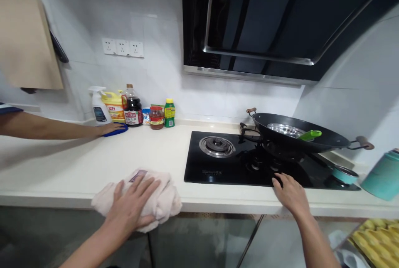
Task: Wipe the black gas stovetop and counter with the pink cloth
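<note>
A: Cloth [166, 195], position?
B: At the front edge of the desk [68, 168], left of the stove [224, 173]. Bunched; part of it extends past the edge.
A: Left hand [131, 205]?
B: Palm down on the cloth, fingers spread, thumb along its right side. Whether it pinches any fabric, cannot tell.
A: Right hand [291, 193]?
B: Empty, half open, fingers loosely bent, fingertips at the stove's front edge.
A: On the stove?
B: Wok [330, 137] toward the back right, a green handle [311, 135] inside it. Small teal pan [343, 177] at the front right corner.
A: Far left?
B: A co-worker's hand [112, 128], palm down on a blue rag [116, 131]. Behind it, left to right along the wall: spray bottle [100, 108], yellow jug [114, 108], soy sauce [133, 108], red-lidded jar [156, 118], green bottle [169, 115].
</note>
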Demonstrator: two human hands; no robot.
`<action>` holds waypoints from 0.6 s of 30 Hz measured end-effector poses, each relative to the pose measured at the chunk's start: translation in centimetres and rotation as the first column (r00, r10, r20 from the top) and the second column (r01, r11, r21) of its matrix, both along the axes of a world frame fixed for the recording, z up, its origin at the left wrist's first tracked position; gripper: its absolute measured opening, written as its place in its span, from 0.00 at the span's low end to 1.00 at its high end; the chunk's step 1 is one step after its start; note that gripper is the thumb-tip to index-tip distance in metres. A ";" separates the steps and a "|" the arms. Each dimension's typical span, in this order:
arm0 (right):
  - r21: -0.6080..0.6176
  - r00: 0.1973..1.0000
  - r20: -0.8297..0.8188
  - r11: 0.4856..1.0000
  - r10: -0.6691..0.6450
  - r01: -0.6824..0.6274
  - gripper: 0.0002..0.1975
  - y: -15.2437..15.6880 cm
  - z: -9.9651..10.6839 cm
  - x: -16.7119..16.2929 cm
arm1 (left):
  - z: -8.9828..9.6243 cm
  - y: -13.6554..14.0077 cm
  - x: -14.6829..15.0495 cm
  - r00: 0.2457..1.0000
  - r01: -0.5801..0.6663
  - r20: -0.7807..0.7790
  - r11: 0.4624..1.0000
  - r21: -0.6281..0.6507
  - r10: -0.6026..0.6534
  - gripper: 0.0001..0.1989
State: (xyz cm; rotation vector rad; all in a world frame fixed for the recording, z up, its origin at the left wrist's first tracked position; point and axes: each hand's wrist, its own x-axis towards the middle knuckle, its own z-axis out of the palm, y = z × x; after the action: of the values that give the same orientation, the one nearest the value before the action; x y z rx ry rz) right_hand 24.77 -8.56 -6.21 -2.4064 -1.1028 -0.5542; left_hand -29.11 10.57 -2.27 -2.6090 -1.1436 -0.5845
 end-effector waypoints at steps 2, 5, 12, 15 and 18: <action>-0.003 1.000 0.003 1.000 0.001 -0.001 0.29 0.0 0.0 -0.1 | 0.1 0.5 -2.2 0.989 -0.144 -0.028 0.990 -0.011 0.143 0.35; -0.013 1.000 0.008 1.000 -0.003 0.003 0.28 0.0 0.1 -0.2 | -0.5 1.5 -5.0 0.943 -0.327 -0.048 0.944 0.036 0.328 0.32; -0.010 0.999 -0.027 1.000 -0.022 0.022 0.26 0.1 1.0 -1.3 | -1.8 3.9 -7.5 0.945 -0.319 -0.038 0.940 0.120 0.325 0.30; 0.064 0.997 -0.071 0.998 0.012 -0.007 0.26 0.3 1.4 -2.0 | -2.2 4.2 -6.8 0.953 -0.287 -0.047 0.943 0.166 0.298 0.30; 0.176 0.992 -0.109 0.983 0.066 -0.047 0.23 0.5 1.7 -2.3 | -2.4 3.4 -4.3 0.958 -0.245 -0.097 0.948 0.205 0.269 0.30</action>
State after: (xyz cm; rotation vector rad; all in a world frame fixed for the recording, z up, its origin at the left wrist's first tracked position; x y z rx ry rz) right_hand 22.51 -8.05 -4.51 -2.2213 -1.0273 -0.4671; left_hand -33.42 13.98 -4.68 -2.2538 -1.2916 -0.4453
